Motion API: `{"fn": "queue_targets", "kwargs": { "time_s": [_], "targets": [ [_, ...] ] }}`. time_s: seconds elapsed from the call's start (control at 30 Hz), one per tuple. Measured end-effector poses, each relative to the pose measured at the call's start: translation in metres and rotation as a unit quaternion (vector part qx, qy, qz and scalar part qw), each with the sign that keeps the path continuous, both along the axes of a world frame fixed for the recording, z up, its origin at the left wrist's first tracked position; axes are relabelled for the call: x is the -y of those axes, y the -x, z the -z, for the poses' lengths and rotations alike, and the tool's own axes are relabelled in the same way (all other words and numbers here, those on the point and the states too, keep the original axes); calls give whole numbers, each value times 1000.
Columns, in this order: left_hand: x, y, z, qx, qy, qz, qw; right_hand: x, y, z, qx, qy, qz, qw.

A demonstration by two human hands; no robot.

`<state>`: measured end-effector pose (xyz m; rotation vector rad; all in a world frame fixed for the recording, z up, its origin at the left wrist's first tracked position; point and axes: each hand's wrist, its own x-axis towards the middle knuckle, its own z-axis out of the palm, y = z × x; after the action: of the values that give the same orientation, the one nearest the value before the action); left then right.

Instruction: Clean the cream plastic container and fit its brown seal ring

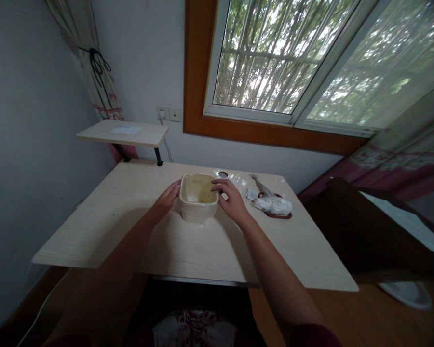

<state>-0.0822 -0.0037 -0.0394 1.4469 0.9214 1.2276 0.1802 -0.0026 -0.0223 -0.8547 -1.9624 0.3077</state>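
A cream-coloured, rounded-square tub (198, 212) stands upright near the middle of the table, its open top facing me. Its walls look glossy and slightly see-through, and I make out nothing inside. Against its left side, just under the rim, my left hand (169, 196) presses with the fingers held together; the thumb is hard to see. On the opposite side my right hand (230, 197) grips the rim, its fingers curved over the edge and the thumb lower down. The tub sits between both hands.
On the pale wooden table (210, 255), to the right, a clear plastic bag (275, 206) lies over a reddish-brown item. A raised shelf (125, 133) with a paper slip stands at the back left. Behind are wall sockets (169, 113) and a window; a dark cabinet (376, 226) is at right.
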Motion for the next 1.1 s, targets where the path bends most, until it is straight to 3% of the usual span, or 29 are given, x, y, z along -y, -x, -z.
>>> {"fn": "queue_targets", "kwargs": {
  "time_s": [0.13,0.3,0.5,0.6,0.7,0.83,1.1],
  "targets": [
    [-1,1,5,17,63,-9,998,1,0,12,-70,63,16,995],
    [-4,1,7,23,57,4,998,-2,4,33,-178,201,50,962],
    [-15,-4,8,90,107,-45,989,-5,14,46,-338,362,18,868],
    [-20,-6,5,101,136,-73,983,-5,16,44,-407,409,9,817],
    [-21,-4,6,99,156,-73,980,-3,13,43,-440,432,-11,787],
    [-18,1,11,101,170,-62,978,0,7,48,-438,451,-22,777],
    [-14,5,19,90,167,-49,981,2,0,56,-417,430,-5,801]
  ]
}}
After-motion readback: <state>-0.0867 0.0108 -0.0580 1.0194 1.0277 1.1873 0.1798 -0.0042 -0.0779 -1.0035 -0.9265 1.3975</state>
